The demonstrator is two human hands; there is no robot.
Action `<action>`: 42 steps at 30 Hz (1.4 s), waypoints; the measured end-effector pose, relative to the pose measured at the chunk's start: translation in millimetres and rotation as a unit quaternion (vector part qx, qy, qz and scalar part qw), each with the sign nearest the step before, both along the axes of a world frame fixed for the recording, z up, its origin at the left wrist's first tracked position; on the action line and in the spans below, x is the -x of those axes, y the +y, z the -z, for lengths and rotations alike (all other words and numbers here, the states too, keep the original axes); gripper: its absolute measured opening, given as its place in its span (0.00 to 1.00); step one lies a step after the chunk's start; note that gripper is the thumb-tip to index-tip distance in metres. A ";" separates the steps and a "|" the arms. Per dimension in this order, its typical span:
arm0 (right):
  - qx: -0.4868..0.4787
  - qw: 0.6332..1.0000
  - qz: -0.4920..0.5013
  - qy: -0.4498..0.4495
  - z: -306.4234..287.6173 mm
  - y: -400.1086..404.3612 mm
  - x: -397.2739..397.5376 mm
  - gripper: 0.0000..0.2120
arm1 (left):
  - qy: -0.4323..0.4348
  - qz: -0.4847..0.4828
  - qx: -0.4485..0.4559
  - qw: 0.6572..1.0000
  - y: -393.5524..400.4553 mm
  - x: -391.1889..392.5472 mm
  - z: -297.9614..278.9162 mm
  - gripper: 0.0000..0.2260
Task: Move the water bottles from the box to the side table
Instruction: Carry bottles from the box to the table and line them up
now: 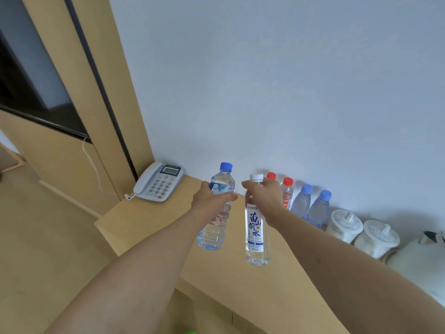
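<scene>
Left hand (212, 201) grasps blue-capped bottle (216, 213) round shoulder; right hand (265, 196) pinches white-capped bottle (256, 227) at neck. I judge both carried upright above side table (149, 220), right of telephone (159, 182), for standing beside row of bottles (301, 201) at wall. Box not visible.

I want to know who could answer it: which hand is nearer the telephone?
Left. The left hand, gripping a blue-capped bottle, hangs just right of the telephone; the right hand, holding the white-capped bottle, is farther right.

The telephone (157, 182) sits at the left end of the worktop (149, 220), against the wall. Four standing bottles (310, 208) line the wall further right, followed by two lidded jars (361, 233) and a kettle (419, 261).
</scene>
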State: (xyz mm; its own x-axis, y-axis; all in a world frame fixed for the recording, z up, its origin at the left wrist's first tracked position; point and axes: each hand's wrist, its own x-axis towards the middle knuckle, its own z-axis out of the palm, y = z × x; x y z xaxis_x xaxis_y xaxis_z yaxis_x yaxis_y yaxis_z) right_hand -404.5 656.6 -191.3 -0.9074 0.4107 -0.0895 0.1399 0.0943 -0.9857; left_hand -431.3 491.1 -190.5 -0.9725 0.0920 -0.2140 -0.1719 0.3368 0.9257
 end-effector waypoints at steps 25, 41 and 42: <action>-0.329 0.923 0.064 -0.187 20.1 28.3 128.0 0.25 | 0.077 0.297 0.188 0.933 38.5 209.7 61.9 0.30; -0.357 0.912 0.108 -0.170 35.7 48.6 163.8 0.23 | 0.155 0.276 0.138 0.938 74.3 227.2 78.0 0.31; -0.358 0.912 0.110 -0.170 35.8 49.2 164.4 0.23 | 0.157 0.276 0.139 0.938 75.8 228.4 78.4 0.31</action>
